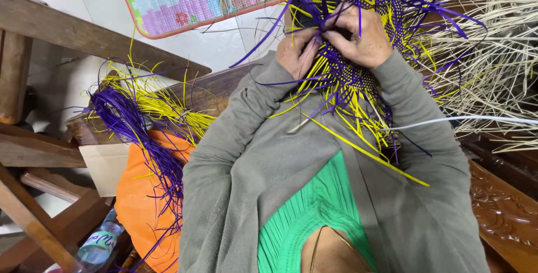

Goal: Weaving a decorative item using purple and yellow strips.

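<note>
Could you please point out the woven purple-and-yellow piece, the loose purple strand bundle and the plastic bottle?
woven purple-and-yellow piece [358,77]: head view, on its tight woven middle.
loose purple strand bundle [120,119]: head view, on its thick upper part.
plastic bottle [98,245]: head view, on its label.

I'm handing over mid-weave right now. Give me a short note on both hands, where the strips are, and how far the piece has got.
Left hand: fingers pinched on purple and yellow strips at the woven piece.
Right hand: pressed on the same piece, fingers curled among the strips.
Done: a checkered purple-and-yellow patch is woven at the centre.
Left: long loose strip ends fan out all round, unwoven.
Supplies: a bundle of purple strips and yellow strips lies over an orange bag on the left; pale straw lies to the right.
</note>
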